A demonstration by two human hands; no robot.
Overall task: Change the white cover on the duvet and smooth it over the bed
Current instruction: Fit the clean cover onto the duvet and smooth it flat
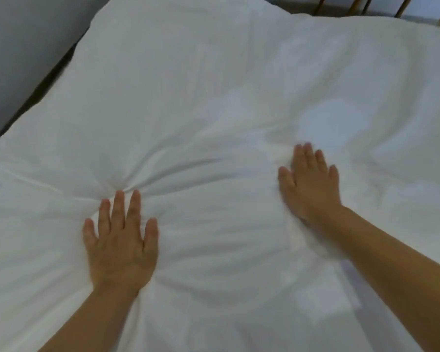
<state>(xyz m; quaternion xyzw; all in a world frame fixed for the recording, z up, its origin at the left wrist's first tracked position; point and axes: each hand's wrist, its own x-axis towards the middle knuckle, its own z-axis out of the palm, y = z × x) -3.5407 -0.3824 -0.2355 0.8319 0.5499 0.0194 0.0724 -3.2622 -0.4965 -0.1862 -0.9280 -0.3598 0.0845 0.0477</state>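
Duvet [214, 97], white-covered, fills nearly the whole view, running under both forearms at the near edge and out past the right side. Left hand [120, 247] lies flat on it, fingers straight and spread, holding nothing, with creases fanning out from the fingertips. Right hand [310, 184] presses flat further out, fingers straight, slightly blurred. The duvet's left edge runs beside a grey wall [23, 59]. Wooden bars [361, 3] show beyond its far edge.

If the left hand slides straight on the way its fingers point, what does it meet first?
Probably the puckered creases in the white cover, just ahead of the left hand.
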